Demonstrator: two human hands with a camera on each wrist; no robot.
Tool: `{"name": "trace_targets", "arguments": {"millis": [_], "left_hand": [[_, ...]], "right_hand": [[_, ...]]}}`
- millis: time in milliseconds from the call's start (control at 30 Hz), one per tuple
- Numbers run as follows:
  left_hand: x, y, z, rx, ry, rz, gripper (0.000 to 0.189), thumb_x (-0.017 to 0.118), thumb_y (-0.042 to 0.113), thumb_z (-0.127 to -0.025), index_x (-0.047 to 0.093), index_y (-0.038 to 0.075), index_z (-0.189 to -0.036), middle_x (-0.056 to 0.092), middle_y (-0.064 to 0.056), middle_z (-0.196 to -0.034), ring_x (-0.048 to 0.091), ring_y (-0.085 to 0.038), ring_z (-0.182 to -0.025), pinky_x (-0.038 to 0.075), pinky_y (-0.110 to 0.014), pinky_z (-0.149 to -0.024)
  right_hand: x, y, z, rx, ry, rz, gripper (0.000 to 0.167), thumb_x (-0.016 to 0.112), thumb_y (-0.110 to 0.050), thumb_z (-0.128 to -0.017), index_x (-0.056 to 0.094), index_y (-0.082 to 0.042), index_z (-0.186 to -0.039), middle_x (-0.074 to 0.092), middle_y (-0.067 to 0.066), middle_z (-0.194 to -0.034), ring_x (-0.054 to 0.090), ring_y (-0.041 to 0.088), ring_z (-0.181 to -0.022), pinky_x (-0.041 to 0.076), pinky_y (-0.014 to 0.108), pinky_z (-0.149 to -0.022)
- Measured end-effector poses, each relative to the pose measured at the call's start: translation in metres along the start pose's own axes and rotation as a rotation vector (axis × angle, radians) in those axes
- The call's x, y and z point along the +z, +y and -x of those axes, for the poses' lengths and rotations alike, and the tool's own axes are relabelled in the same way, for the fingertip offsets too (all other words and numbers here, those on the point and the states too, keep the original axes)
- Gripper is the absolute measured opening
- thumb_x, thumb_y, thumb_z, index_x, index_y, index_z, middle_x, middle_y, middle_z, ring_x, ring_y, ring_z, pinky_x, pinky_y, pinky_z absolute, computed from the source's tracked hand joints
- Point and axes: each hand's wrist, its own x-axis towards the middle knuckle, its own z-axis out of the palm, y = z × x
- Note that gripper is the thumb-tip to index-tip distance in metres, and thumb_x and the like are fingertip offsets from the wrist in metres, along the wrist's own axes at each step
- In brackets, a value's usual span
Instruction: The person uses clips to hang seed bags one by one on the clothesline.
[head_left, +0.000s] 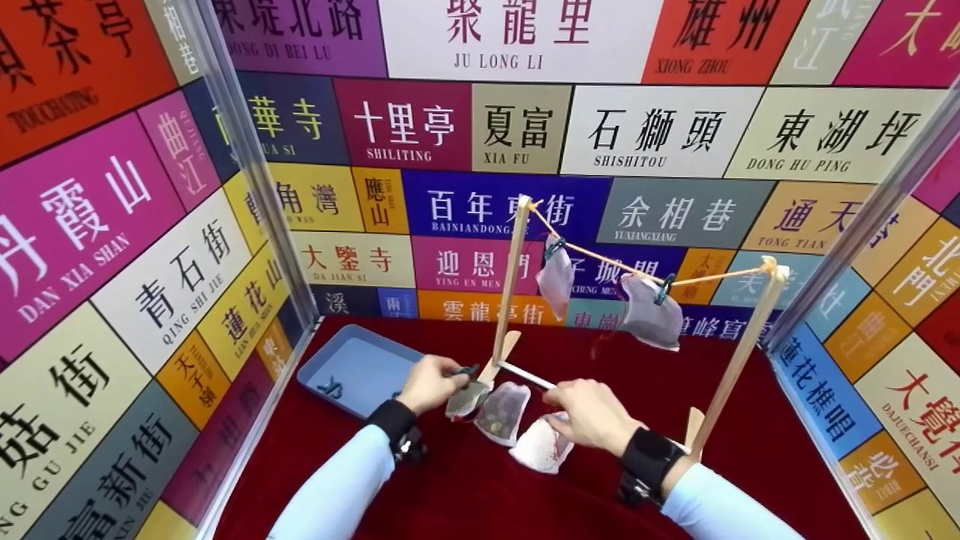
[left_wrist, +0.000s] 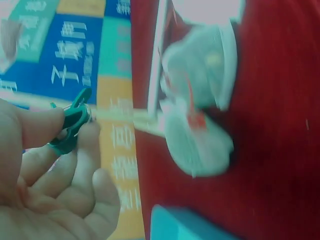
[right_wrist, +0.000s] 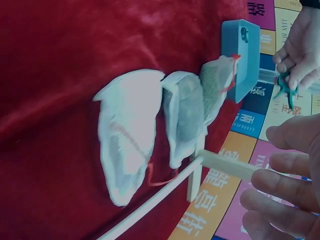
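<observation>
Between thumb and fingers my left hand (head_left: 433,384) pinches a green clothespin (left_wrist: 75,120), held above the cloth near the foot of a wooden post. My right hand (head_left: 592,416) holds nothing; its fingers are loosely bent in the right wrist view. Below the hands three mesh drawstring bags lie in a row: a greenish bag (head_left: 466,400), a grey bag (head_left: 504,414) and a white bag (head_left: 541,444), which the right hand partly overlaps in the head view. Red drawstrings show on them. Two more bags, a narrow one (head_left: 556,279) and a wider one (head_left: 652,313), hang clipped from a cord.
The cord (head_left: 600,255) runs between a left wooden post (head_left: 512,277) and a right wooden post (head_left: 739,367), joined low down by a white rod (head_left: 525,373). A blue tray (head_left: 367,360) with green clothespins (head_left: 330,388) stands left on the red cloth (head_left: 450,495). Lettered panels surround the table.
</observation>
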Motion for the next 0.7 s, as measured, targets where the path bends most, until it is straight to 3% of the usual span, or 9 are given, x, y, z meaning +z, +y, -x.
{"name": "trace_targets", "arguments": {"millis": [100,233,300,400,533,600,700], "left_hand": [[0.009,0.014,0.003,0.005,-0.124,0.144,0.017,0.078,0.013,-0.103,0.084,-0.002,-0.107,0.087,-0.019,-0.099,0.085,-0.031,-0.083,0.064,-0.028,-0.073],[0.021,0.029,0.006,0.019,-0.305,0.315,0.021,0.072,0.009,-0.107,0.080,-0.008,-0.115,0.085,-0.023,-0.105,0.085,-0.029,-0.084,0.068,-0.029,-0.074],[0.026,0.034,0.007,0.027,-0.379,0.364,0.021,0.070,0.007,-0.108,0.079,-0.009,-0.118,0.084,-0.023,-0.107,0.083,-0.023,-0.083,0.069,-0.028,-0.076],[0.032,0.038,0.010,0.029,-0.436,0.414,0.021,0.068,0.006,-0.109,0.079,-0.008,-0.122,0.084,-0.021,-0.110,0.081,-0.016,-0.083,0.069,-0.026,-0.076],[0.035,0.040,0.012,0.041,-0.433,0.430,0.023,0.067,0.007,-0.110,0.079,-0.008,-0.123,0.084,-0.024,-0.110,0.076,-0.009,-0.077,0.067,-0.023,-0.073],[0.036,0.041,0.013,0.051,-0.402,0.398,0.023,0.068,0.009,-0.110,0.081,-0.007,-0.121,0.084,-0.026,-0.106,0.075,-0.008,-0.074,0.066,-0.022,-0.070],[0.037,0.038,0.012,0.101,-0.263,0.242,0.022,0.071,0.013,-0.109,0.083,-0.003,-0.114,0.084,-0.025,-0.102,0.072,-0.009,-0.075,0.062,-0.023,-0.069]], "right_hand": [[0.002,-0.007,-0.011,0.000,0.026,-0.028,0.031,0.090,-0.028,-0.089,0.082,-0.014,-0.115,0.083,0.000,-0.097,0.079,0.024,-0.083,0.066,0.047,-0.067],[0.004,-0.015,-0.020,0.000,0.042,-0.087,0.053,0.094,-0.031,-0.089,0.076,-0.010,-0.134,0.085,0.003,-0.107,0.080,0.021,-0.083,0.066,0.044,-0.068],[0.005,-0.017,-0.022,-0.017,0.045,-0.115,0.054,0.094,-0.032,-0.090,0.075,-0.011,-0.136,0.085,0.004,-0.109,0.079,0.018,-0.081,0.065,0.040,-0.067],[0.006,-0.018,-0.022,-0.051,0.071,-0.133,0.044,0.094,-0.030,-0.091,0.078,-0.012,-0.127,0.085,0.003,-0.105,0.077,0.014,-0.077,0.063,0.035,-0.065],[0.008,-0.016,-0.017,-0.083,0.126,-0.096,0.037,0.093,-0.031,-0.090,0.080,-0.013,-0.120,0.084,-0.001,-0.096,0.074,0.009,-0.071,0.060,0.032,-0.061],[0.009,-0.013,-0.014,-0.087,0.144,-0.064,0.037,0.093,-0.032,-0.091,0.080,-0.012,-0.119,0.082,-0.002,-0.092,0.072,0.010,-0.068,0.059,0.033,-0.058],[0.010,-0.008,-0.009,-0.078,0.140,-0.020,0.033,0.091,-0.031,-0.092,0.078,-0.011,-0.116,0.079,-0.001,-0.087,0.072,0.014,-0.067,0.059,0.037,-0.057]]}}
